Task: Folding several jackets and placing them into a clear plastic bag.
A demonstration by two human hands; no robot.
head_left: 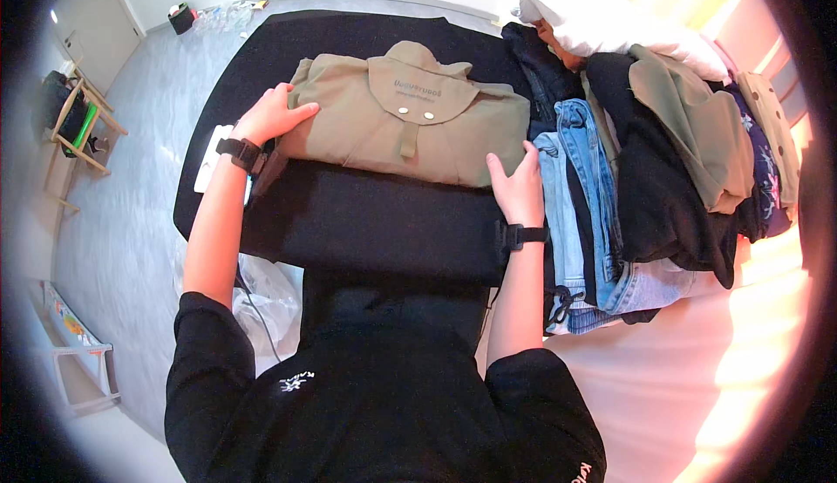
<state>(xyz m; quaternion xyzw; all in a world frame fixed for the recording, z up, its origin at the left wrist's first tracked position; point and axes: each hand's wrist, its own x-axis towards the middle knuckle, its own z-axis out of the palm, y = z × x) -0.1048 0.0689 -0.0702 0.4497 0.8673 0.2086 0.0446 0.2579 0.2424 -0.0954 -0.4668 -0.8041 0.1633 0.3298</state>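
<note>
A khaki jacket (pixel 344 130) lies folded into a wide bundle on a black-covered surface (pixel 366 226). Its flap, with two pale snaps and a short strap, faces up. At the bundle's left end, my left hand (pixel 268 119) grips the edge, thumb on top of the fabric. My right hand (pixel 520 188) holds the lower right corner, its thumb on the cloth. The undersides of the fingers are partly hidden. Each wrist carries a black band. Beside my left forearm is a white flat object (pixel 210 160), partly covered by the arm.
To the right, a heap of clothes holds blue jeans (pixel 582 165), a black garment (pixel 654 169) and an olive garment (pixel 689 125). A white pillow (pixel 610 25) lies behind it. Clear plastic (pixel 275 295) sits below my left forearm. A wooden chair (pixel 91 125) stands far left.
</note>
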